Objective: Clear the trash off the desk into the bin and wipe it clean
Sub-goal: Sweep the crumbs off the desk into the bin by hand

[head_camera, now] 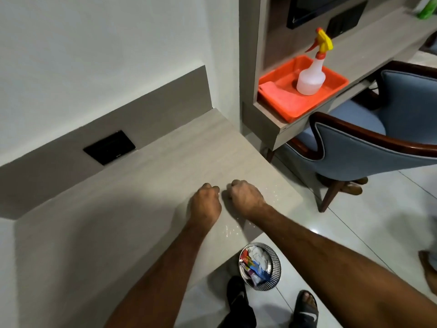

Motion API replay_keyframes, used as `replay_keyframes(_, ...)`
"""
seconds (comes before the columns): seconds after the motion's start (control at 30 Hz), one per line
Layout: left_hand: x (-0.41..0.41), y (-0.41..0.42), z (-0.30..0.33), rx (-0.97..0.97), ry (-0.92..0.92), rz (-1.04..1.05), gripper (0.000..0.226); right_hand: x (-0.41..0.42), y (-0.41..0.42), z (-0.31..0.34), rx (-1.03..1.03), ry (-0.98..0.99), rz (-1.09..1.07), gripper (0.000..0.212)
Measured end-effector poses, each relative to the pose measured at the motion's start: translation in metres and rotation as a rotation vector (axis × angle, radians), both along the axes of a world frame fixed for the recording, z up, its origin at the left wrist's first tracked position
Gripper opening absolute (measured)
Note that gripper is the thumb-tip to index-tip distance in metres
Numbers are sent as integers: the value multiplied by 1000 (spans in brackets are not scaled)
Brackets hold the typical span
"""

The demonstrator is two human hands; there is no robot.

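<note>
Bin [260, 266]: a round metal bin that stands on the tiled floor [369, 223] just beside the near right edge of the table [132, 200]. It holds crumpled white paper and coloured wrappers [254, 265]. Two feet in black sandals [305, 308] stand on the floor next to it.

Both forearms reach forward over the table. The left hand [205, 201] and the right hand [246, 197] rest side by side near the right end of the top, close together, knuckles up. The fingers of each hand are curled under into a loose fist. Whether either hand holds anything cannot be told; the palms are hidden.

Small glistening droplets [230, 229] lie on the top around and behind the right wrist.

A black socket plate [109, 147] sits in the low back panel, well apart from the hands.

Further right, a blue chair [369, 147] with a dark wood frame stands on the floor. Beyond it, a shelf [279, 129] carries an orange tray [335, 79]. In the tray, a white spray bottle [309, 76] with a yellow and red trigger stands upright beside a folded orange cloth [279, 95].
</note>
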State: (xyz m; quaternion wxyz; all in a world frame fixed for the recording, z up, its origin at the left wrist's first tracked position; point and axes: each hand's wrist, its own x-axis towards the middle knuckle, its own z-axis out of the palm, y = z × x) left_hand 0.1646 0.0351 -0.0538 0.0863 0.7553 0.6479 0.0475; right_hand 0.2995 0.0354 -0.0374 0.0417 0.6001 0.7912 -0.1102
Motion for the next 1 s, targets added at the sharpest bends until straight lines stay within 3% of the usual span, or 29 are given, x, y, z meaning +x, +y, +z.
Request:
replay_keyframes(0.17, 13, -10, 8, 15, -37, 34, 13, 11, -15, 5, 81, 162, -32, 10)
replay_keyframes(0.37, 60, -91, 21, 331, -321, 42, 15, 72, -85, 5, 244, 545, -367, 14)
replay_keyframes(0.43, 83, -131, 5, 317, -354, -18, 16, 95, -123, -11, 369, 668, -472, 12)
replay_keyframes(0.53, 111, -177, -48, 221, -244, -115, 22, 122, -176, -58, 439, 696, -584, 12)
replay_keyframes(0.67, 131, -208, -142, 11, -174, -83, 24, 139, -218, -160, 265, 666, -674, 14)
replay_keyframes(0.8, 139, -221, -248, -154, -50, -8, 21, 140, -239, -266, -4, 579, -631, 18)
replay_keyframes(0.93, 140, -212, -326, -244, 40, 28, 21, 138, -232, -348, -225, 531, -584, 44)
replay_keyframes(1.0, 141, -206, -353, -321, 67, 46, 21, 139, -225, -376, -273, 483, -560, 38)
